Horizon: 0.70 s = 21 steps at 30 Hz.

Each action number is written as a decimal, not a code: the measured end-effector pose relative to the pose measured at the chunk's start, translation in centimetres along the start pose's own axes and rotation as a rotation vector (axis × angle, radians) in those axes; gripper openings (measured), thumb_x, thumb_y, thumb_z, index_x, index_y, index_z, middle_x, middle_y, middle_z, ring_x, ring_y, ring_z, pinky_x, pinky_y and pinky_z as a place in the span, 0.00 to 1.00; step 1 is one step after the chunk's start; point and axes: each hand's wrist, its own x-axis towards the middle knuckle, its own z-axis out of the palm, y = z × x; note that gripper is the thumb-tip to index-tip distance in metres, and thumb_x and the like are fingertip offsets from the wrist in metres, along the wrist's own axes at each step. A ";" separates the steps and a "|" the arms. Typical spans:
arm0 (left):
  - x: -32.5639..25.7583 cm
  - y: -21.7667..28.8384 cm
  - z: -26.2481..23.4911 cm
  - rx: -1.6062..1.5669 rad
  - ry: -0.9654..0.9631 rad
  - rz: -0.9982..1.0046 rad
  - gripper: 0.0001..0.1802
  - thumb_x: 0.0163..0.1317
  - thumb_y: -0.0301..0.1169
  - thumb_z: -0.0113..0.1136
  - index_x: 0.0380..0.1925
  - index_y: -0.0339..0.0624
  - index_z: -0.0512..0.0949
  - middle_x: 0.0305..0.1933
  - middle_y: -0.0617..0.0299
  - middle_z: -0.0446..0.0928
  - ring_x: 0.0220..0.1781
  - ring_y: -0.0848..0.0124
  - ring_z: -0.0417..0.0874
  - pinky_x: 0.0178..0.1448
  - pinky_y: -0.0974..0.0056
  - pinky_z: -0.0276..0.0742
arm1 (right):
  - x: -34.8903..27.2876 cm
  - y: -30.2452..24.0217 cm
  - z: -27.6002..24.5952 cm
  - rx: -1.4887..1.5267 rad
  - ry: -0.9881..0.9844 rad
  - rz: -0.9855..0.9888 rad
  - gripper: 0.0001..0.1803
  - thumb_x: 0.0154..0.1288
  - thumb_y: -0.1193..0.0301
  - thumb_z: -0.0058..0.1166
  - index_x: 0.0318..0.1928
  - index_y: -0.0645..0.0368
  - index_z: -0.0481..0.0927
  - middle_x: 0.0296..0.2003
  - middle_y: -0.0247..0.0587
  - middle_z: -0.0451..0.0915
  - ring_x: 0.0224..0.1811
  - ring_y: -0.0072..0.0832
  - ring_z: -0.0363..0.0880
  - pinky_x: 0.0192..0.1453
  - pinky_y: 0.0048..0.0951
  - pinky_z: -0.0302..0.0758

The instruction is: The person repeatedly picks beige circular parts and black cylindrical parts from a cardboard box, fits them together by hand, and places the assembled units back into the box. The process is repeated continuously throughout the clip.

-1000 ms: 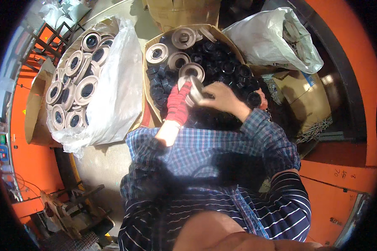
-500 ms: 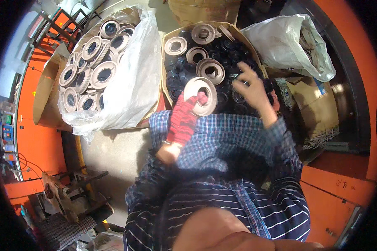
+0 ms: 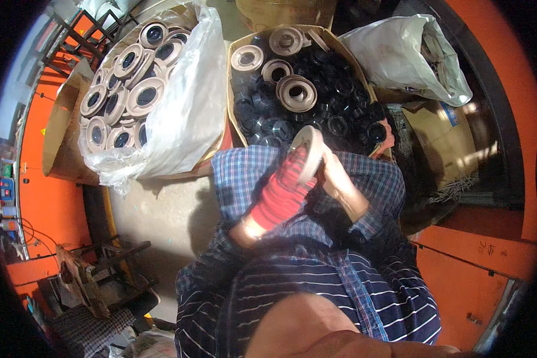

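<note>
A beige plastic ring (image 3: 314,152) is held almost edge-on above my lap. My left hand (image 3: 280,194), in a red striped glove, is closed round its left side. My bare right hand (image 3: 340,182) presses against the ring's opposite face, its fingertips partly hidden behind the rim. Whether a small part sits under those fingers I cannot make out. Just beyond my hands stands a carton (image 3: 231,122) of black round plastic caps (image 3: 337,125). Several beige rings lie on top of the caps, among them a stacked group (image 3: 307,102).
At the left, a carton (image 3: 65,140) lined with a clear plastic bag (image 3: 191,119) holds several beige rings with dark centres (image 3: 145,97). A white sack (image 3: 394,56) lies at the back right. Orange cabinets (image 3: 59,209) flank both sides, and a wooden stand (image 3: 92,280) is at lower left.
My right hand has come from over the black caps to the ring. My left hand has turned the ring from face-up to nearly edge-on and brought it slightly right.
</note>
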 end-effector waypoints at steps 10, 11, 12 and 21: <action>-0.7 -1.2 0.2 -0.069 -0.041 0.014 0.34 0.69 0.32 0.68 0.72 0.41 0.68 0.61 0.48 0.79 0.57 0.68 0.82 0.63 0.60 0.79 | 1.0 1.2 -0.2 -0.171 -0.025 -0.031 0.25 0.81 0.51 0.44 0.57 0.61 0.76 0.38 0.38 0.83 0.32 0.22 0.79 0.32 0.24 0.71; -0.7 -1.4 0.6 -0.177 -0.098 -0.134 0.33 0.69 0.33 0.68 0.72 0.40 0.69 0.61 0.49 0.80 0.57 0.67 0.82 0.62 0.59 0.79 | 1.2 1.2 -0.3 -0.101 -0.031 0.049 0.27 0.81 0.48 0.43 0.55 0.60 0.78 0.34 0.38 0.83 0.25 0.20 0.77 0.22 0.23 0.68; -0.9 -1.4 0.8 -0.276 -0.140 -0.289 0.33 0.69 0.33 0.68 0.71 0.39 0.69 0.60 0.50 0.80 0.57 0.67 0.83 0.62 0.59 0.79 | 1.3 1.2 -0.2 -0.022 -0.033 0.102 0.29 0.81 0.46 0.41 0.53 0.60 0.79 0.31 0.37 0.83 0.19 0.19 0.76 0.11 0.22 0.64; 0.6 -0.9 -3.4 -0.413 -0.053 -0.373 0.22 0.70 0.29 0.64 0.63 0.38 0.76 0.61 0.49 0.81 0.57 0.61 0.84 0.58 0.61 0.82 | -0.9 -1.6 -0.3 -1.111 -0.005 -0.384 0.35 0.54 0.50 0.75 0.50 0.63 0.77 0.44 0.60 0.85 0.50 0.47 0.88 0.51 0.41 0.83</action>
